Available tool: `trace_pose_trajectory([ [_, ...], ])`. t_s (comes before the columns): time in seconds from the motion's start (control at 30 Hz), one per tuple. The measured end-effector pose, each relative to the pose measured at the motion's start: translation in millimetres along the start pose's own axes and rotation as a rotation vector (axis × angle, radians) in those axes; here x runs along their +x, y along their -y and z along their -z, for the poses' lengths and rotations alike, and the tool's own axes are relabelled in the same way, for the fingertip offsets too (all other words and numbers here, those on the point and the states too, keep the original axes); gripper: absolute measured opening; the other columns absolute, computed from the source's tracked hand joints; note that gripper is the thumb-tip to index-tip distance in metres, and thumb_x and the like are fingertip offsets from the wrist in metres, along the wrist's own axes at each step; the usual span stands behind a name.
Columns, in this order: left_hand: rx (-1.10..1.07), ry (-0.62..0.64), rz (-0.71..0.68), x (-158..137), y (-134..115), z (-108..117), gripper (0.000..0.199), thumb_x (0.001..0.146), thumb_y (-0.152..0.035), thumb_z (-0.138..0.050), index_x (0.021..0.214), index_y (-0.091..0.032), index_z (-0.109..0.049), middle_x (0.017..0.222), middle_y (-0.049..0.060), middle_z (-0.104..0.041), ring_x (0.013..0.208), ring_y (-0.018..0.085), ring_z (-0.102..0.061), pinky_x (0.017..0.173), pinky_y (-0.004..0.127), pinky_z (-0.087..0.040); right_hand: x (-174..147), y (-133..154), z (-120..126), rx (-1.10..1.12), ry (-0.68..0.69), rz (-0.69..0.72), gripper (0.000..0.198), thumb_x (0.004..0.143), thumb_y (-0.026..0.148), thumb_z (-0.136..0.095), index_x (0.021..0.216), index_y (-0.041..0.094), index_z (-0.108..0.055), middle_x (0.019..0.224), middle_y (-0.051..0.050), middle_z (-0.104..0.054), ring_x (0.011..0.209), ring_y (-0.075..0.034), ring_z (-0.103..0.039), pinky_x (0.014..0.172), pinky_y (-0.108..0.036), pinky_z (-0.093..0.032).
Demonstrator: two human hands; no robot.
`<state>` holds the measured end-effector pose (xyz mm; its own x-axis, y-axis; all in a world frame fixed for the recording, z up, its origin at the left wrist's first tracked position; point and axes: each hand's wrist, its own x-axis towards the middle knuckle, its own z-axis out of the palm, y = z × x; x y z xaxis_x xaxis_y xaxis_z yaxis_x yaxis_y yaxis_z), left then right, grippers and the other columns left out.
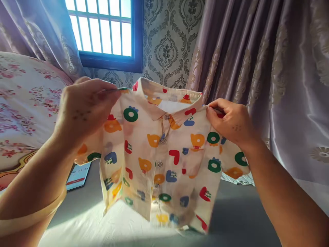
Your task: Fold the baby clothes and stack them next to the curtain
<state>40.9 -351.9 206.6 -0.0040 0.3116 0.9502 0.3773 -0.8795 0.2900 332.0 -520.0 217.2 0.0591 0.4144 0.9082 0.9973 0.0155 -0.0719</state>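
A cream short-sleeved shirt (164, 154) with green, orange, red and blue letter prints hangs upright, its buttoned front towards me. My left hand (87, 106) pinches its shoulder on the left of the collar. On the other side of the collar, my right hand (228, 120) pinches the opposite shoulder between thumb and fingers. The collar (168, 115) stands spread between both hands, with snap-like buttons running down the front below it. The lower hem hangs loose over the grey surface, and the left front edge flares outward.
Below the shirt lies a grey sheet-like surface (239, 216), partly sunlit. A phone or tablet showing a timer (78, 176) rests at left beside floral fabric (23, 103). White folded cloth (239, 179) lies behind the right sleeve. Curtains (231, 51) and a barred window (102, 31) stand behind.
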Motion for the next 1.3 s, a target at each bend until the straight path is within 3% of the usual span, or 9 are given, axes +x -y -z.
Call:
trace_pose_trajectory([
  [0.1,-0.044,0.154,0.078,4.9,29.7,-30.3,0.036,0.079,-0.043,-0.063,0.096,-0.014,-0.073,0.077,-0.002,-0.058,0.068,0.008,-0.050,0.073,0.026,-0.044,6.4,-23.9,-29.9,-0.003,0.110,-0.038,0.014,0.081,0.027,-0.056,0.081,0.021,-0.068,0.070,-0.001,-0.069,0.063,-0.016,-0.062,0.058,-0.026,-0.042],
  [0.2,-0.024,0.368,0.165,-11.2,66.1,-71.3,0.034,0.080,-0.045,-0.058,0.091,-0.016,-0.074,0.070,0.000,-0.063,0.067,0.014,-0.055,0.067,0.026,-0.044,-6.0,-50.4,-70.2,-0.077,0.256,-0.136,0.016,0.082,0.029,-0.054,0.079,0.022,-0.069,0.070,-0.001,-0.070,0.066,-0.018,-0.064,0.058,-0.026,-0.040],
  [0.37,0.067,0.680,0.170,-74.8,118.5,-139.3,0.035,0.081,-0.044,-0.051,0.087,-0.020,-0.075,0.078,0.005,-0.070,0.074,0.020,-0.060,0.071,0.029,-0.045,-60.8,-80.8,-133.3,-0.224,0.550,-0.246,0.021,0.088,0.030,-0.049,0.089,0.025,-0.069,0.084,-0.002,-0.074,0.082,-0.021,-0.067,0.064,-0.027,-0.039],
  [0.53,0.332,0.840,0.205,-153.1,150.4,-189.2,0.036,0.087,-0.038,-0.046,0.098,-0.021,-0.076,0.088,0.011,-0.067,0.090,0.025,-0.058,0.085,0.036,-0.041,-124.6,-96.6,-187.9,-0.255,0.759,-0.274,0.033,0.100,0.030,-0.033,0.103,0.025,-0.066,0.108,-0.005,-0.070,0.099,-0.019,-0.064,0.072,-0.026,-0.039],
  [0.67,0.434,0.893,0.263,-197.5,160.5,-207.9,0.036,0.093,-0.037,-0.040,0.105,-0.026,-0.072,0.101,0.009,-0.065,0.100,0.028,-0.052,0.083,0.036,-0.038,-160.8,-105.3,-221.0,-0.298,0.893,-0.286,0.033,0.101,0.028,-0.030,0.108,0.026,-0.062,0.112,-0.006,-0.066,0.097,-0.019,-0.063,0.075,-0.028,-0.040],
  [0.83,0.455,0.953,0.175,-221.1,169.3,-217.9,0.040,0.098,-0.036,-0.031,0.112,-0.026,-0.066,0.106,0.011,-0.062,0.102,0.029,-0.048,0.083,0.038,-0.034,-179.2,-117.9,-246.8,-0.326,0.991,-0.281,0.035,0.099,0.022,-0.027,0.112,0.028,-0.059,0.113,-0.007,-0.063,0.098,-0.020,-0.062,0.079,-0.032,-0.041],
  [1.03,0.474,0.996,0.041,-229.1,188.8,-233.7,0.041,0.098,-0.030,-0.027,0.117,-0.022,-0.063,0.107,0.013,-0.060,0.100,0.030,-0.047,0.082,0.041,-0.032,-182.8,-135.6,-265.5,-0.320,1.025,-0.280,0.037,0.094,0.016,-0.030,0.112,0.029,-0.060,0.116,-0.008,-0.062,0.099,-0.022,-0.062,0.079,-0.033,-0.041],
  [1.3,0.526,1.000,0.053,-218.9,199.3,-261.6,0.038,0.095,-0.025,-0.031,0.119,-0.023,-0.060,0.111,0.014,-0.059,0.103,0.031,-0.047,0.085,0.042,-0.033,-175.1,-160.8,-295.9,-0.329,0.991,-0.254,0.039,0.094,0.014,-0.029,0.115,0.030,-0.058,0.118,-0.010,-0.062,0.104,-0.024,-0.060,0.079,-0.034,-0.041],
])
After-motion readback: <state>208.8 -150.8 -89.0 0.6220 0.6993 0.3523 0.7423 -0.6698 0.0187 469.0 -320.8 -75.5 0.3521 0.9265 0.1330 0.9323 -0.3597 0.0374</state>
